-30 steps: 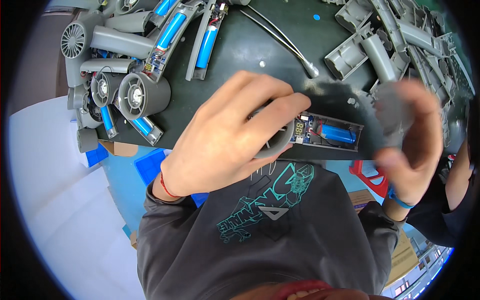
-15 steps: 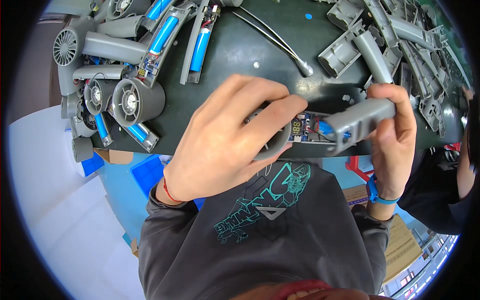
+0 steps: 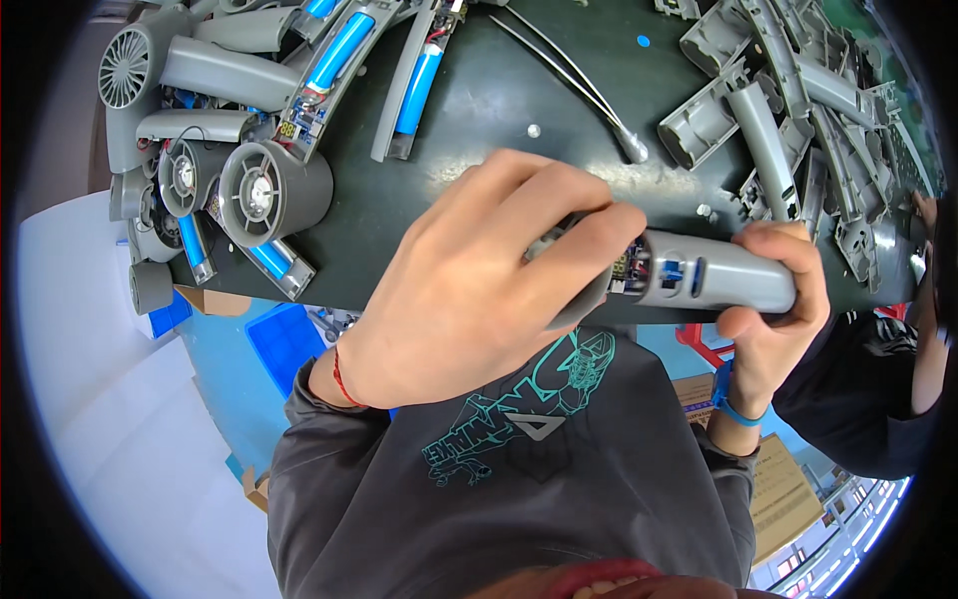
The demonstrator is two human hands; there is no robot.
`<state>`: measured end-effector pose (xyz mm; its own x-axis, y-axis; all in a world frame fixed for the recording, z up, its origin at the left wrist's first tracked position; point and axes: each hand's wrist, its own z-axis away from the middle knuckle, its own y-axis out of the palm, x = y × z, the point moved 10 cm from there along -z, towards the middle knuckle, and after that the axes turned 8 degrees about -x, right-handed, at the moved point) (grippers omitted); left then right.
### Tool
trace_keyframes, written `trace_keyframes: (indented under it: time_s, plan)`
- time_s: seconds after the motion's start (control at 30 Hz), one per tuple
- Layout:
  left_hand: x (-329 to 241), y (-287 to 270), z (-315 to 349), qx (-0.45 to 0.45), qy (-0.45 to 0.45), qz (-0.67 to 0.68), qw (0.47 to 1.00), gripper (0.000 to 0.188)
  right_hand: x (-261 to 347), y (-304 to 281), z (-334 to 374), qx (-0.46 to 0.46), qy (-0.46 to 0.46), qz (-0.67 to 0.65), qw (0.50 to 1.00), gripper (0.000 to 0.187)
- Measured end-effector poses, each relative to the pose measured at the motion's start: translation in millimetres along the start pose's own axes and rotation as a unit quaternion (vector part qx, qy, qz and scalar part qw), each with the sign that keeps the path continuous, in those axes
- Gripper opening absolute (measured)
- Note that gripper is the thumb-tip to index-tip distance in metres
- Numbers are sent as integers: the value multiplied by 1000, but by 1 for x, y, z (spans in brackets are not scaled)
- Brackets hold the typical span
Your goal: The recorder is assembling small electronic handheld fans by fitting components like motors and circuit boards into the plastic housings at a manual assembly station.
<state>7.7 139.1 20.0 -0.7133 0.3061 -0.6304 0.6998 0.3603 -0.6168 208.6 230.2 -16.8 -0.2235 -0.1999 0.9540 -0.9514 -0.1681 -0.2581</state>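
Note:
A grey handheld fan lies across the near edge of the table between my hands. My left hand point(image 3: 479, 285) is closed round its round fan head point(image 3: 589, 297), covering most of it. My right hand point(image 3: 783, 299) grips the far right end of a curved grey handle cover point(image 3: 733, 275), thumb below and fingers above. The cover, with its slots showing blue parts, lies over the handle. A strip of the circuit board point(image 3: 629, 268) shows between cover and fan head. Whether the cover is seated all along its edges cannot be seen.
Several fans with blue batteries point(image 3: 419, 88) and round heads point(image 3: 274, 200) pile up at the left. Tweezers point(image 3: 589, 95) lie beyond my hands. Grey shell pieces point(image 3: 763, 140) heap at the right. Blue bins point(image 3: 289, 344) and cartons point(image 3: 783, 499) stand below; another person's arm point(image 3: 930, 359) shows at far right.
The handle cover, held tilted above the handle before, now lies along it and hides the battery and most of the board. Both hands have shifted slightly within the view.

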Motion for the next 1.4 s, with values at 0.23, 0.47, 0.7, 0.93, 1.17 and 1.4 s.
trace_keyframes:
  time_s: [0.23,0.47,0.7,0.93,1.17,1.4]
  plan:
    - [4,-1,1,-3,-16,6,1000,62,31,35,-1,106,-175,124,971,60]
    - [5,0,-3,5,-17,5,1000,58,42,40,-4,128,-176,168,961,60]
    - [-7,6,-4,17,1,-74,997,51,40,43,1,142,-204,173,953,69]
    - [-30,-6,20,-62,244,-74,965,32,31,54,-1,316,-55,119,940,54]
    - [6,-6,13,-9,-54,-41,998,58,57,65,24,232,-342,223,883,59]
    - [4,-6,17,-65,-34,-96,993,48,55,66,28,234,-389,228,862,61]
